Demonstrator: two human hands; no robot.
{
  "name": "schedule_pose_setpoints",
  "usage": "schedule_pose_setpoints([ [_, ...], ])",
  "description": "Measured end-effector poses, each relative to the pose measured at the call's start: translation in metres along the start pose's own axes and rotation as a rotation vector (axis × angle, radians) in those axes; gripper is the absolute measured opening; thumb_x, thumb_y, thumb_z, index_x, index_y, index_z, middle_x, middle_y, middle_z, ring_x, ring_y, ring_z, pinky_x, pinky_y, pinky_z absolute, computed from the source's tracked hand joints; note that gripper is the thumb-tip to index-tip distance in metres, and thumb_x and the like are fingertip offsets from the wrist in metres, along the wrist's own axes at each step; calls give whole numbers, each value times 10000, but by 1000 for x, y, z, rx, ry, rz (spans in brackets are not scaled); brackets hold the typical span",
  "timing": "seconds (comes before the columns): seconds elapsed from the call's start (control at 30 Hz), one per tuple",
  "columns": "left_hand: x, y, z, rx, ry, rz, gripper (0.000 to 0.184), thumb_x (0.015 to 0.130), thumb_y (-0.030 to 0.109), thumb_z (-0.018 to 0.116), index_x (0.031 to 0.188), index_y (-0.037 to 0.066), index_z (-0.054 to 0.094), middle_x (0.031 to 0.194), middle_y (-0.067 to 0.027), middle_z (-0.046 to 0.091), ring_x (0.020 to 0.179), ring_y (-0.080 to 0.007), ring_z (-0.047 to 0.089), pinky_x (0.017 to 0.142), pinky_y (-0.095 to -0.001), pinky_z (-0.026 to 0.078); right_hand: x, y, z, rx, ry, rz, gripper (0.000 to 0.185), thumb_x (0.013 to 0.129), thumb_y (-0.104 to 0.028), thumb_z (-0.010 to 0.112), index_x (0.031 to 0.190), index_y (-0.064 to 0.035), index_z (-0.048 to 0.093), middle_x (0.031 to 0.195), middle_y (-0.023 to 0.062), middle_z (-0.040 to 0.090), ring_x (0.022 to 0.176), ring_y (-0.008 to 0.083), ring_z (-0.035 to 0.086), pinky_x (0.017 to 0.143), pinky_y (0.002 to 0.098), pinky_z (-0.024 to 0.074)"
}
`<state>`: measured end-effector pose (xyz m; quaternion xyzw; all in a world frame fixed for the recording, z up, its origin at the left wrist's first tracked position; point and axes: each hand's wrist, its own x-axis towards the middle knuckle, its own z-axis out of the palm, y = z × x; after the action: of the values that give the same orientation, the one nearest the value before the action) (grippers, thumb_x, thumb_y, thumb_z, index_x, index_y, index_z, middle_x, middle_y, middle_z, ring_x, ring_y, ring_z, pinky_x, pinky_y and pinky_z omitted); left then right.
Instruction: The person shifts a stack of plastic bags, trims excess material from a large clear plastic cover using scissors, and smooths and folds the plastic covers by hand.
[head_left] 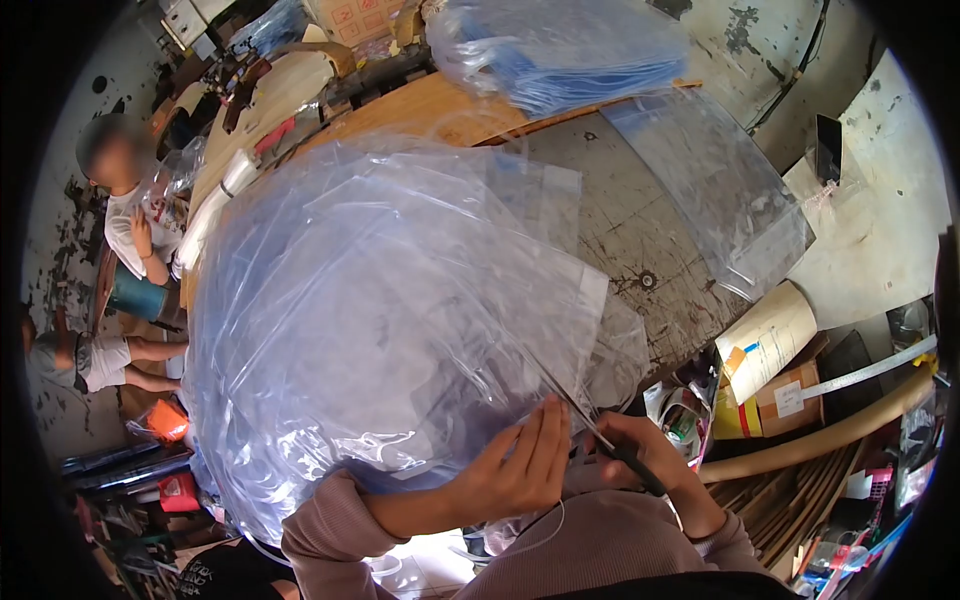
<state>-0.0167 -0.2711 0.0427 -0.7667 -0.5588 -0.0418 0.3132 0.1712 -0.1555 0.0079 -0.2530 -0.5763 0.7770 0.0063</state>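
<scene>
A large heap of clear, bluish plastic sheeting [370,270] covers the table in front of me. At its near edge my left hand [520,465] is closed, fingers pressed together on the plastic film. My right hand [655,455] grips a pair of scissors [575,400] by the dark handles. The scissors' long thin blades point up and left over the plastic, just beside my left fingertips. Whether the blades are parted is hard to make out. Part of the right hand's grip is hidden behind the handles.
Stacked plastic bags [570,60] lie at the back, and a flat clear bag [715,190] rests on the worn tabletop [640,250]. A phone [828,148] is at the right. Cardboard boxes [790,400] and a curved tube [830,430] crowd the right side. Two people [125,210] are at the left.
</scene>
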Motion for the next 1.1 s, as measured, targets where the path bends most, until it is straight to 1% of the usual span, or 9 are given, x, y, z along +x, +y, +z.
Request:
schedule_pose_setpoints([
  [0.2, 0, -1, 0, -106, 37, -25, 265, 879, 191, 473, 914, 28, 679, 930, -61, 679, 741, -86, 641, 606, -188, 450, -8, -10, -23, -144, -5, 14, 505, 650, -340, 826, 992, -62, 579, 737, 2, 532, 684, 91, 511, 614, 239, 410],
  [0.23, 0, -3, 0, -95, 40, -31, 265, 879, 191, 473, 914, 28, 679, 930, -61, 679, 741, -86, 641, 606, -188, 450, -13, -18, -30, -376, 73, -73, 523, 632, -335, 832, 1007, -66, 585, 751, 25, 546, 685, 119, 533, 616, 257, 423],
  [0.33, 0, -10, 0, -401, 123, -122, 149, 758, 144, 552, 815, 48, 652, 840, -48, 661, 638, -100, 618, 506, -204, 442, -21, -38, -42, -811, 348, -168, 593, 575, -306, 854, 1058, -77, 596, 811, 75, 582, 718, 212, 578, 646, 322, 455],
  [0.4, 1, -15, -2, -681, 89, -258, 110, 587, 91, 583, 695, 73, 571, 700, -31, 583, 500, -131, 546, 400, -237, 397, -16, -42, -45, -704, 449, -175, 567, 594, -232, 834, 1077, -66, 588, 850, 87, 591, 798, 264, 565, 698, 356, 450],
  [0.5, 7, -17, -3, -833, 115, -392, 175, 484, 54, 561, 615, 92, 451, 599, -27, 459, 408, -161, 440, 354, -277, 349, 6, -50, -44, -1022, 810, -340, 494, 686, -77, 705, 1135, -27, 508, 917, 155, 558, 900, 324, 496, 761, 394, 426],
  [0.73, -3, -22, 3, -1097, -98, -473, 166, 563, 77, 592, 611, 80, 433, 576, -38, 411, 415, -200, 446, 368, -302, 366, 34, -41, -39, -1255, 1053, -338, 428, 763, -104, 649, 1137, 6, 472, 947, 197, 524, 919, 370, 474, 773, 438, 424],
  [0.97, -3, -20, 7, -1134, 106, -384, 198, 594, 53, 610, 539, 85, 423, 516, -22, 378, 364, -173, 382, 335, -295, 305, 36, -48, -13, -1432, 1063, -264, 429, 793, -139, 648, 1163, 11, 493, 1057, 208, 533, 1073, 393, 454, 889, 445, 409],
  [1.07, -3, -20, 4, -1079, 111, -350, 225, 629, 52, 627, 526, 87, 430, 506, -19, 371, 358, -157, 368, 331, -293, 280, 25, -55, 2, -1343, 1025, -396, 416, 765, -155, 686, 1125, -2, 542, 1118, 194, 539, 1113, 389, 471, 897, 430, 432],
  [1.1, -2, -21, 5, -1047, 118, -324, 224, 649, 65, 640, 530, 88, 452, 506, -16, 377, 357, -154, 375, 327, -292, 282, 16, -62, 9, -1165, 843, -547, 406, 741, -145, 705, 1097, -11, 564, 1115, 178, 552, 1085, 371, 506, 878, 414, 452],
])
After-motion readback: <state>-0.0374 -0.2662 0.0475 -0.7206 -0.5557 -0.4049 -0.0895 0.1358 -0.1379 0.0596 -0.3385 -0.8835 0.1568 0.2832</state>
